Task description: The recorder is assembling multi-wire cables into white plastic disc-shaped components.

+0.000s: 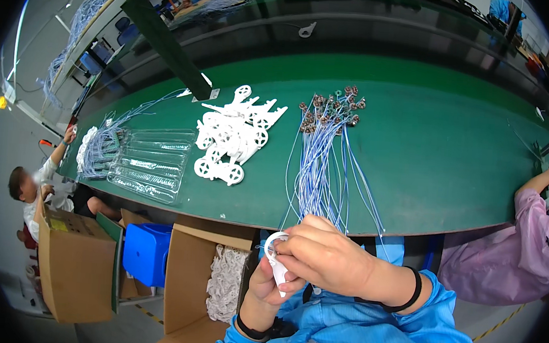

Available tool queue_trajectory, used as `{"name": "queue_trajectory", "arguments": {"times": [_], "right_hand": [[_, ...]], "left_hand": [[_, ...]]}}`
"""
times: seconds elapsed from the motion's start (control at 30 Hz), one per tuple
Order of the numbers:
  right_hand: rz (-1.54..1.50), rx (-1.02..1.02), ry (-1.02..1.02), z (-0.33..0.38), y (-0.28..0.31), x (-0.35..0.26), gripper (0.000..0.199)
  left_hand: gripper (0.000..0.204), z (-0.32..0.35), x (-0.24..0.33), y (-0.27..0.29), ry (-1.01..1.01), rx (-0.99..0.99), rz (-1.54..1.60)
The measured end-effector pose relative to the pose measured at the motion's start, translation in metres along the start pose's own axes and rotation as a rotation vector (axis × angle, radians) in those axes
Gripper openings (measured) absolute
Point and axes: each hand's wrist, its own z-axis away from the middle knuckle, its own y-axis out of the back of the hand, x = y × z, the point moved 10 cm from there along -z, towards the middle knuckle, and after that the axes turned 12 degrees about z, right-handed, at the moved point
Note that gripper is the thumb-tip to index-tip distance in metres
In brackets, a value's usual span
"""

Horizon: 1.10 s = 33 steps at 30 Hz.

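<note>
Both my hands are raised close to my chest, below the table's front edge. My left hand (267, 286) grips a small white plastic part (276, 259) with a ring at its top. My right hand (327, 254) lies over it, fingers pinched on the same part and on thin blue-white wires. A bundle of blue-white wires (325, 156) with small metal ends lies on the green table (437, 152), running down toward my hands. A pile of white plastic parts (235, 135) sits left of the bundle.
Clear plastic trays (149, 165) and more wires (99, 148) lie at the table's left. Below stand cardboard boxes (186, 274) with white parts and a blue bin (145, 251). A person in pink (507, 251) works at right; another sits at left (31, 188).
</note>
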Motion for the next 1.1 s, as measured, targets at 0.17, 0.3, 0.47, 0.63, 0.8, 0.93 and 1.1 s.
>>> {"name": "queue_trajectory", "arguments": {"times": [0.17, 0.3, 0.47, 0.63, 0.8, 0.93, 1.1], "right_hand": [[0.011, -0.052, 0.033, 0.002, -0.004, 0.005, 0.023], [0.025, -0.055, -0.03, 0.0, -0.006, 0.008, 0.019], [-0.007, 0.029, -0.117, 0.003, -0.01, 0.017, 0.019], [-0.069, 0.171, -0.105, 0.006, 0.0, 0.021, 0.019], [-0.714, 0.167, -0.249, 0.024, -0.025, 0.053, 0.023], [-1.034, 0.157, -0.227, 0.027, -0.036, 0.055, 0.023], [-1.226, 0.153, -0.214, 0.037, -0.04, 0.06, 0.029]], "left_hand": [[0.059, -0.002, 0.001, 0.007, -0.005, 0.087, -0.101], [0.064, -0.008, 0.005, 0.008, -0.051, 0.117, -0.174], [0.071, -0.012, 0.01, 0.002, -0.094, 0.093, -0.25], [0.066, -0.014, 0.021, -0.021, -0.244, 0.07, -0.494], [0.06, -0.001, 0.043, -0.065, -0.659, 0.09, -0.966], [0.062, 0.006, 0.035, -0.088, -0.775, 0.037, -1.215], [0.058, 0.006, 0.021, -0.111, -0.851, -0.005, -1.455]]}}
